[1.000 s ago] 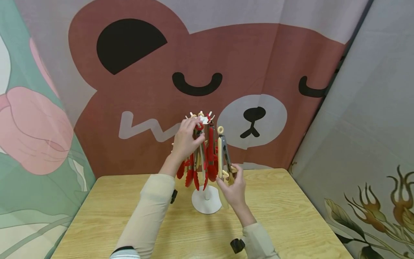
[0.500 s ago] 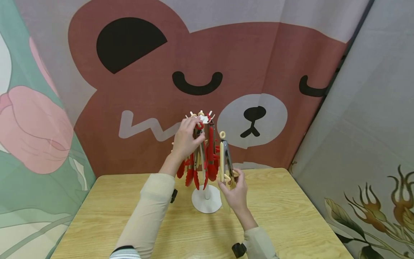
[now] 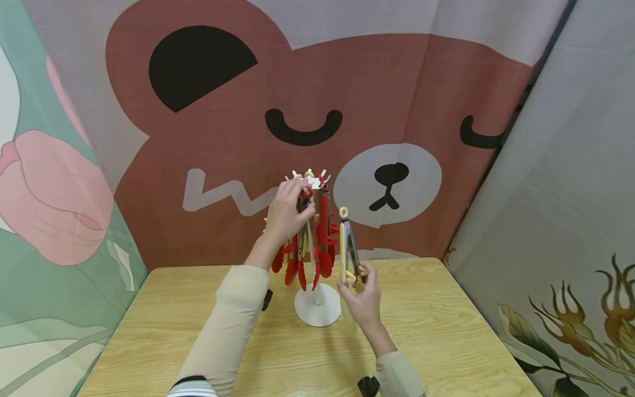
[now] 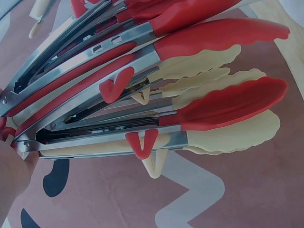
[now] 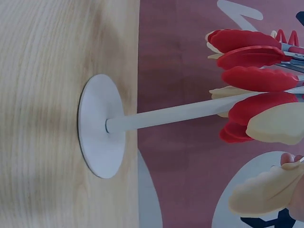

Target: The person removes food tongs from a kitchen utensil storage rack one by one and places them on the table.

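Note:
A white stand (image 3: 317, 305) is hung with several red tongs (image 3: 291, 270) and cream tongs (image 4: 237, 135). My left hand (image 3: 286, 212) is at the top of the stand, its thumb and fingers round the ring end of one pair of red tongs (image 4: 223, 107); its fingertips are partly hidden. To the right of the stand, my right hand (image 3: 364, 298) grips a separate pair of cream tongs (image 3: 344, 248) low on its legs. That pair is upright, ring up, apart from the stand. In the right wrist view its cream head (image 5: 261, 192) shows beside the fingers.
The stand's round base (image 5: 102, 128) rests on a wooden table (image 3: 421, 325). Behind hangs a curtain (image 3: 223, 138) with a bear print, and a grey one (image 3: 545, 193) is on the right. Dark devices sit at both wrists, one the right wrist device (image 3: 368, 386).
My right hand has moved the cream tongs slightly right and down, farther from the stand. My left hand has stayed at the stand's top.

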